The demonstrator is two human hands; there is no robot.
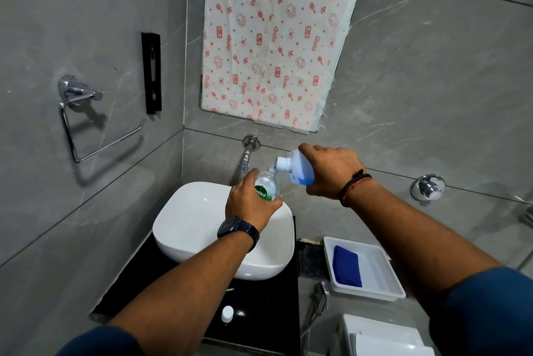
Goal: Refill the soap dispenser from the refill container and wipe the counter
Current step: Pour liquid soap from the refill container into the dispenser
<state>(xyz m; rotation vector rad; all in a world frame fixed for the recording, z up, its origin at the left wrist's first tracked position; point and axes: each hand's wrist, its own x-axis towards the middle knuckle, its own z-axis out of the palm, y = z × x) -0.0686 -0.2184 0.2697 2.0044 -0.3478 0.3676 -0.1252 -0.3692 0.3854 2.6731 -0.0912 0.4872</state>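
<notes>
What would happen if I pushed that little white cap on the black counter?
The white cap looks small and plastic, so it would probably slide easily on the glossy black counter. It seems round, so if tipped on its side it might roll off.

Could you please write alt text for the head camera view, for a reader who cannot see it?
Over a white basin, the right hand tips a refill container of blue liquid into the open soap dispenser held by the left hand. A white cap sits on the black counter; a blue cloth lies in a white tray.
</notes>
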